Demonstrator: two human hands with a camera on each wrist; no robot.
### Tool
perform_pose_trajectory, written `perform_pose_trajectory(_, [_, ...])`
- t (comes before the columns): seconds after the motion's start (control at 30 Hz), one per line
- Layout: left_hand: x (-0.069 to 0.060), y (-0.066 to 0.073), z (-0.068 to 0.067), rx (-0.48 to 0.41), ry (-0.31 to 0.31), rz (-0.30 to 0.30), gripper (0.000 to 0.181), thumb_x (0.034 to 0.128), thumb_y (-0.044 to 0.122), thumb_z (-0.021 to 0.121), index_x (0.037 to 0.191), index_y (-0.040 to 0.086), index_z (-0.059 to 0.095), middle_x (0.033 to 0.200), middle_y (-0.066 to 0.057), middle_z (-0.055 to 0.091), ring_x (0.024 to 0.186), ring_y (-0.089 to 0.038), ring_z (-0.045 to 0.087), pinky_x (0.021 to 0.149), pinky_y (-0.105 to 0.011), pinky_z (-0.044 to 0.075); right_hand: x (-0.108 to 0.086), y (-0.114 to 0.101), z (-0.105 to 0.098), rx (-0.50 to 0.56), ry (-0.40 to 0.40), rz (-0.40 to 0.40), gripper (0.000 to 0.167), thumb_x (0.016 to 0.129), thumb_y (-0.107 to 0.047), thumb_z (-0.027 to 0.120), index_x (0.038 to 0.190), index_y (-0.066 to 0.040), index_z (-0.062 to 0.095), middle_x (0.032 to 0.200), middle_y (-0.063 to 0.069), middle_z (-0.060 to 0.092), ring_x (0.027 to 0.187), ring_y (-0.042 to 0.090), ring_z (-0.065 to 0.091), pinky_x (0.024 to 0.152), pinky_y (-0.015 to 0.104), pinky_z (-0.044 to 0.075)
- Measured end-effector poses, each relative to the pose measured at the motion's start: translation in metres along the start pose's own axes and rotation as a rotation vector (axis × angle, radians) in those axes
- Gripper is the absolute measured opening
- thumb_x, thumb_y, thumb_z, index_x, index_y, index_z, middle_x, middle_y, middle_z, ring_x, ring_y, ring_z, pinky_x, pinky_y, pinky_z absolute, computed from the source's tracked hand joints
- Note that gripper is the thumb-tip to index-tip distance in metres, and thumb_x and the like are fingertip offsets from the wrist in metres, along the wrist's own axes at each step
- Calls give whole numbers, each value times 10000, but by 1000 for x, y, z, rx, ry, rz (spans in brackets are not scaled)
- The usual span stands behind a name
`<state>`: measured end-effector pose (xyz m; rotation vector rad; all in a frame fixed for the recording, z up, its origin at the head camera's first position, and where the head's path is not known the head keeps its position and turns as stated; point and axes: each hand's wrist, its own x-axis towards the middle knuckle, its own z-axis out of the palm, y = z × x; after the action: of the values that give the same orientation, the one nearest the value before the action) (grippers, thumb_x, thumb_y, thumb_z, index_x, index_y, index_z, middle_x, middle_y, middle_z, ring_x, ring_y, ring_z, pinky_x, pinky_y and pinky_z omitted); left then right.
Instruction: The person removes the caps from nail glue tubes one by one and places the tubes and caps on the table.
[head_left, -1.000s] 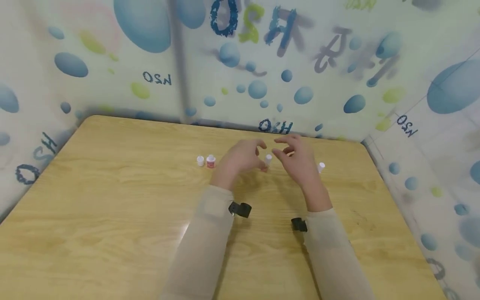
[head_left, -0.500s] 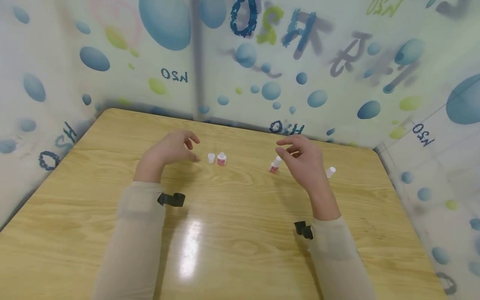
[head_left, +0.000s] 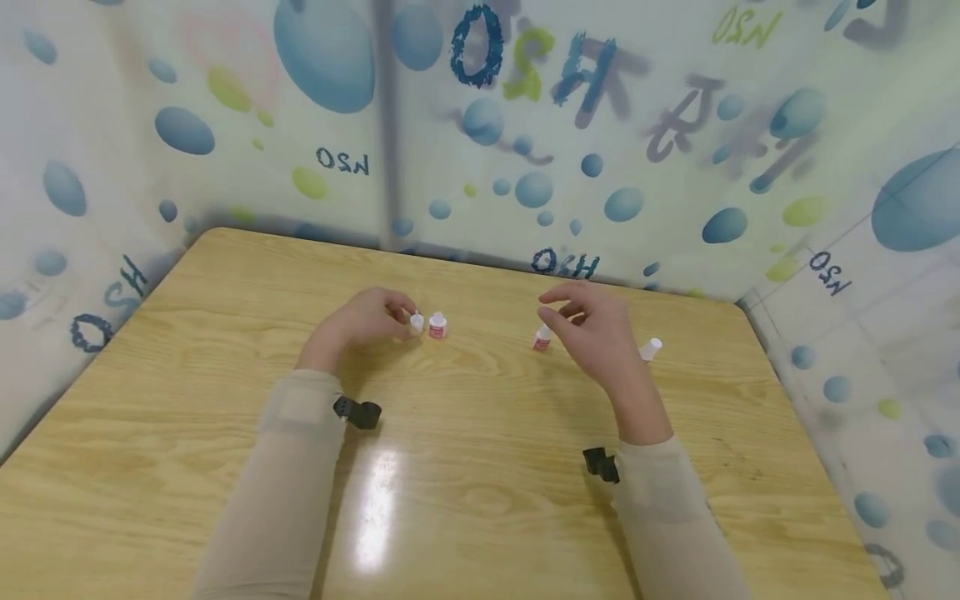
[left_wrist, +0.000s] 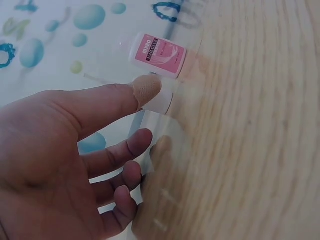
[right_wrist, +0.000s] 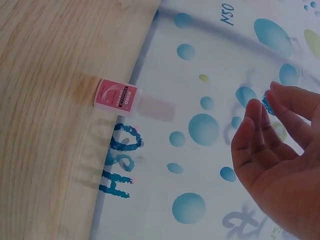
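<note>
My left hand (head_left: pixel 367 321) is at a small white cap (head_left: pixel 417 322), its thumb and a finger spread at the cap's left side. In the left wrist view the taped thumb of my left hand (left_wrist: pixel 60 150) overlaps the cap (left_wrist: pixel 162 102), and the other visible fingers stand apart, lightly bent. Close to the cap stands a small bottle with a pink label (head_left: pixel 438 326). A second pink-labelled bottle (head_left: pixel 542 339) stands upright left of my right hand (head_left: pixel 603 337), which hovers with bent fingers and thumb apart, holding nothing; the right wrist view shows this bottle (right_wrist: pixel 117 97) away from the fingers.
A white piece (head_left: pixel 652 348) sits right of my right hand, partly hidden by it. The wooden table (head_left: pixel 465 467) meets a patterned wall covering (head_left: pixel 465 225) along its far edge, with more covering on both sides.
My left hand has moved left from the second bottle, past the cap, then back right to the cap's side. My right hand stays near the second bottle. The camera view has shifted.
</note>
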<state>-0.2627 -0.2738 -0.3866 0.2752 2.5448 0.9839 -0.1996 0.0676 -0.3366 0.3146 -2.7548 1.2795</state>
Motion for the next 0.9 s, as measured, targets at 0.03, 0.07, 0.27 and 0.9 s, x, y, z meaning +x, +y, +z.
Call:
perform_pose_trajectory(0.03, [0,-1,-1,-2,6,-5,358,962,219,770,1280,65,710,1230,-185,695,1085,-298,599,957,-425,494,1,-1,2,4,-9,1,207,1028,-184,713,1212,-112,773,1318,105,700,1005,297,735,894,489,618])
perform_pose_trajectory(0.07, [0,-1,-2,-3,10,-10,357,962,223,772,1277,67,713,1240,-190,696,1092,-300,603,959,-427,496,1,-3,3,8,-16,-1,208,1026,-183,715,1212,-110,773,1311,105,702,1005,298,732,895,488,618])
perform_pose_trajectory(0.27, [-4,-4,-13,0,58,-36,381,966,282,758,1291,88,715,1264,-167,679,1111,-299,590,947,-422,492,6,-12,15,43,-55,-30,204,1023,-189,722,1204,-109,773,1219,110,715,934,280,734,850,463,621])
perform_pose_trajectory(0.9, [-48,86,-26,-338,378,411,279,959,189,792,1237,171,783,1120,-10,655,980,-219,499,889,-378,440,38,-85,74,1365,-278,314,240,1127,-246,526,1079,-99,710,907,-24,708,778,97,598,738,220,530])
